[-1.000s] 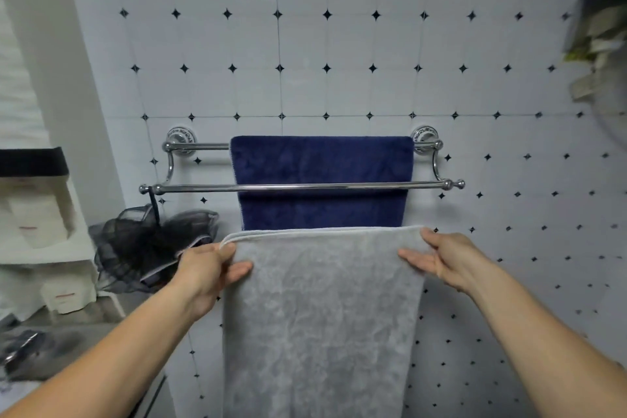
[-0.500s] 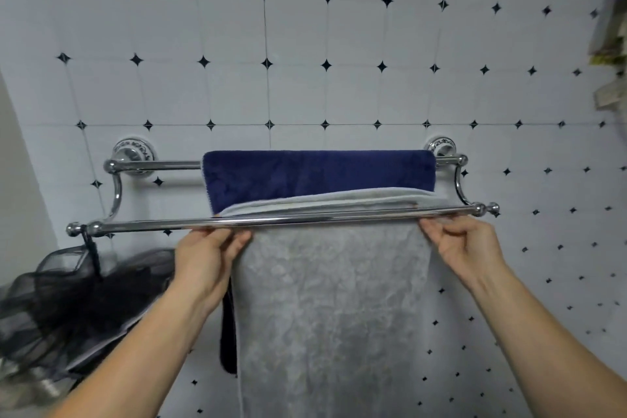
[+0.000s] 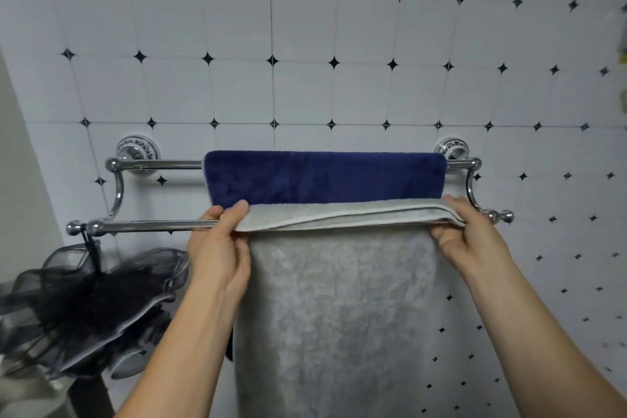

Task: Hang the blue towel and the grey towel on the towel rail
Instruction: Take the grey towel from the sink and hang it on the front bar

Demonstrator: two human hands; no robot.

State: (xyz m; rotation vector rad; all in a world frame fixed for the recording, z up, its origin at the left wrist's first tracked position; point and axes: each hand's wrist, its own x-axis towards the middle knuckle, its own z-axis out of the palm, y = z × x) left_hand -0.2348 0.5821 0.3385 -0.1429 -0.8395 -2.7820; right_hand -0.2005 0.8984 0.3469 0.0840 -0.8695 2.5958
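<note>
Both the left hand (image 3: 219, 248) and right hand (image 3: 471, 241) pinch the grey towel (image 3: 339, 299) folded over the towel rail's (image 3: 152, 225) front bar, the blue towel (image 3: 325, 176) draped behind

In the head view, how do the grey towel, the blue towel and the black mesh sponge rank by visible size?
1. grey towel, nearest the camera
2. black mesh sponge
3. blue towel; only a strip shows

The last two look close, so their order is unsure.

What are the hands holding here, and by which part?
Both hold the grey towel at its top fold over the front bar: left hand pinches the left corner, right hand the right corner.
</note>
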